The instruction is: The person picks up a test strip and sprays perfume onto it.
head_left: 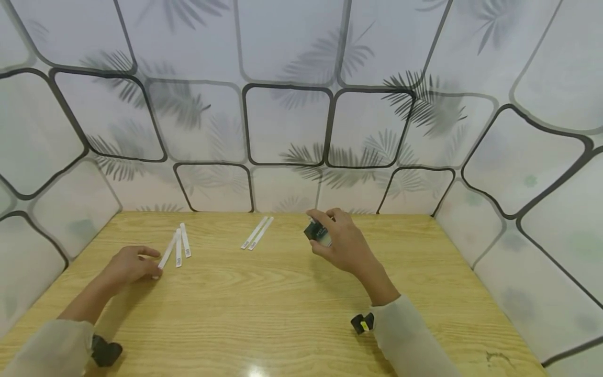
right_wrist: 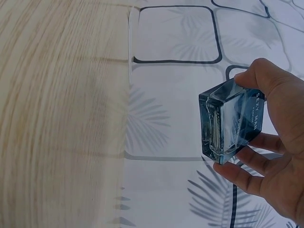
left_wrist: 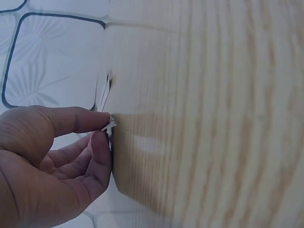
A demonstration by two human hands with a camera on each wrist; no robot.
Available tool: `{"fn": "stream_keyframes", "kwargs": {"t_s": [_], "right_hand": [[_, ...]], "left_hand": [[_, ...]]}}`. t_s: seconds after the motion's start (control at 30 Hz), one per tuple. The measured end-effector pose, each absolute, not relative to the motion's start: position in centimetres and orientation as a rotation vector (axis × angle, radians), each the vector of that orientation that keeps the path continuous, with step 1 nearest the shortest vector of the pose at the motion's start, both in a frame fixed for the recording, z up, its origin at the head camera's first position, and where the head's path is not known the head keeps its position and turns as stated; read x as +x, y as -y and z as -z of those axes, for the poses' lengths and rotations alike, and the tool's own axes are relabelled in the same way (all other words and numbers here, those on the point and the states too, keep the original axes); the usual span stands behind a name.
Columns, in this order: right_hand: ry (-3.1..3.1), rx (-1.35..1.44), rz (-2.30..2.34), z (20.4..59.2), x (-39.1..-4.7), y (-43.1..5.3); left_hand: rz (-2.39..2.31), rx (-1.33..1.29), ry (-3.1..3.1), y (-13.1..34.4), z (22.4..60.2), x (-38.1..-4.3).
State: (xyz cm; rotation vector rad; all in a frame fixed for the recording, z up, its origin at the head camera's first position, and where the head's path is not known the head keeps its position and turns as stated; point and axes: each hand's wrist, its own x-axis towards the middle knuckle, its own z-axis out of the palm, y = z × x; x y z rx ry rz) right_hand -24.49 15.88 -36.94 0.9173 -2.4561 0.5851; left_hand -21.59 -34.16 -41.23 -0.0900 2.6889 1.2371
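My right hand grips a dark blue-green glass perfume bottle above the back of the table. In the right wrist view the bottle is tilted between thumb and fingers, and white lettering shows on one face. At the left, my left hand pinches the near end of a white paper test strip between thumb and forefinger. The left wrist view shows that pinched end close to the tabletop. Beside it lie a second strip and a third strip, fanned out.
Two more white strips lie side by side at the back middle of the wood-grain table. A wall covering with dark outlines and leaf prints encloses the table's back and sides. Each wrist carries a small black device.
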Motion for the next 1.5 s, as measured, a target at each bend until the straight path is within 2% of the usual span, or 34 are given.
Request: {"fn": "stream_keyframes", "kwargs": {"t_s": [0.3, 0.6, 1.5], "right_hand": [[2.461, 0.906, -0.579, 36.8, -24.6, -15.9], [2.455, 0.915, -0.564, 37.0, -24.6, -15.8], [2.441, 0.920, -0.541, 37.3, -24.5, -15.7]], "left_hand": [[-1.268, -0.021, -2.620, 34.5, 41.3, -21.8], [-1.400, 0.079, -2.529, 31.8, 40.5, -21.8], [-1.670, 0.328, -2.240, 17.5, 39.9, -24.2]]}}
